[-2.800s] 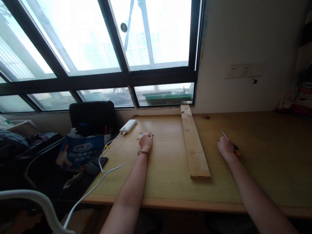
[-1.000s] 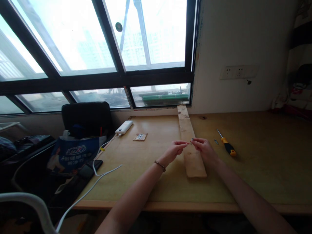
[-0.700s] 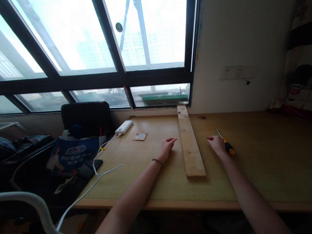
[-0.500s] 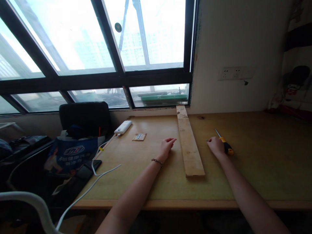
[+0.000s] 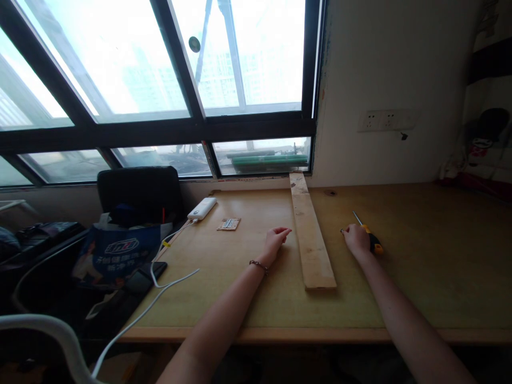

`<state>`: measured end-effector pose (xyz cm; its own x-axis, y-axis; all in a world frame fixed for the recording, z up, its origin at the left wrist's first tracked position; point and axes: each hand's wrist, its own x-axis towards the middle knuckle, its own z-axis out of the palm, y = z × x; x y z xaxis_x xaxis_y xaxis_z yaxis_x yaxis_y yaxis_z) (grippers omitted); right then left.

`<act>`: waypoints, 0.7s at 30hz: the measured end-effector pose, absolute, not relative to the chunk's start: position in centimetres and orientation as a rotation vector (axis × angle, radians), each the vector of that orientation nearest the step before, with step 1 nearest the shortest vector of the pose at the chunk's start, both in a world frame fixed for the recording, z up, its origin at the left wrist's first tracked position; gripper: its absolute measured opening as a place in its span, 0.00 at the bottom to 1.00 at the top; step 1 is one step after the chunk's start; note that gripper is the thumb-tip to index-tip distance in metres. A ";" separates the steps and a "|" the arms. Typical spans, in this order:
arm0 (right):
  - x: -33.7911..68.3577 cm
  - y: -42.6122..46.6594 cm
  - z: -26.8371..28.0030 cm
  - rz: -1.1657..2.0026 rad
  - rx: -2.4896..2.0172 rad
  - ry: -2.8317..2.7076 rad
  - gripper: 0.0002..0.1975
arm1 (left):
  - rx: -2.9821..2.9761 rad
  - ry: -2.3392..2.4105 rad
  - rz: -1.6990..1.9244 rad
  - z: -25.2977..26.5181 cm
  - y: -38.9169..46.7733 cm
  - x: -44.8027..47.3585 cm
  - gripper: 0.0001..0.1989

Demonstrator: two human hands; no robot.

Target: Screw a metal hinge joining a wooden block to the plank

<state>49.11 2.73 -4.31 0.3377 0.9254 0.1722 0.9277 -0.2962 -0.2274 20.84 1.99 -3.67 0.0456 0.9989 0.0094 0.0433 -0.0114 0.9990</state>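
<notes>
A long wooden board (image 5: 314, 245) lies on the table between my two hands, its far end near the window wall. My left hand (image 5: 276, 242), with a bracelet at the wrist, rests just left of the board with its fingers pinched together; what is in them, if anything, is too small to make out. To the board's right, my right hand (image 5: 357, 240) is closed, a tiny dark metal piece (image 5: 342, 231) showing at its fingertips. A yellow-and-black screwdriver (image 5: 375, 244) lies close behind that hand, which partly hides it.
On the table's left side are a small flat pack (image 5: 229, 224) and a white power bank (image 5: 202, 209) with a white cable (image 5: 176, 282). A black chair (image 5: 140, 192) with a blue bag (image 5: 116, 250) stands left of the table. Wall sockets (image 5: 388, 121) are above.
Both hands have shifted very slightly to the right. The small metal piece shows a little more at my right fingertips. The board and screwdriver have stayed in place.
</notes>
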 end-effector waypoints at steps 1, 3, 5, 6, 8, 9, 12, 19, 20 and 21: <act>49.1 2.7 -4.3 -0.020 -2.326 -1.653 0.12 | 1.273 1.204 1.161 -3.7 2.0 20.8 0.20; 49.1 2.7 -4.3 -0.033 -2.336 -1.645 0.13 | 1.275 1.208 1.161 -3.7 2.0 20.9 0.21; 49.1 2.6 -4.3 -0.039 -2.343 -1.644 0.13 | 1.272 1.211 1.165 -3.7 1.9 20.9 0.21; 49.0 2.6 -4.3 -0.041 -2.345 -1.643 0.14 | 1.270 1.212 1.166 -3.6 1.9 20.9 0.21; 48.9 2.5 -4.2 -0.041 -2.348 -1.640 0.14 | 1.268 1.217 1.160 -3.5 1.9 20.9 0.21; 48.9 2.5 -4.2 -0.043 -2.346 -1.642 0.14 | 1.271 1.220 1.154 -3.5 1.8 20.9 0.21; 48.7 2.4 -4.1 -0.046 -2.337 -1.652 0.14 | 1.286 1.225 1.142 -3.4 1.8 20.9 0.20; 48.5 2.2 -3.8 -0.060 -2.349 -1.646 0.15 | 1.286 1.228 1.145 -3.2 1.7 21.0 0.20; 48.5 2.2 -3.8 -0.067 -2.352 -1.641 0.15 | 1.286 1.229 1.142 -3.2 1.7 21.0 0.21; 48.6 2.2 -3.7 -0.072 -2.356 -1.636 0.15 | 1.286 1.228 1.141 -3.2 1.6 21.0 0.21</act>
<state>48.55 2.16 -3.73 0.3608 0.9123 0.1939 0.9258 -0.3252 -0.1927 21.00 1.64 -3.18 0.0459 0.9989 0.0002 0.0743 -0.0036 0.9972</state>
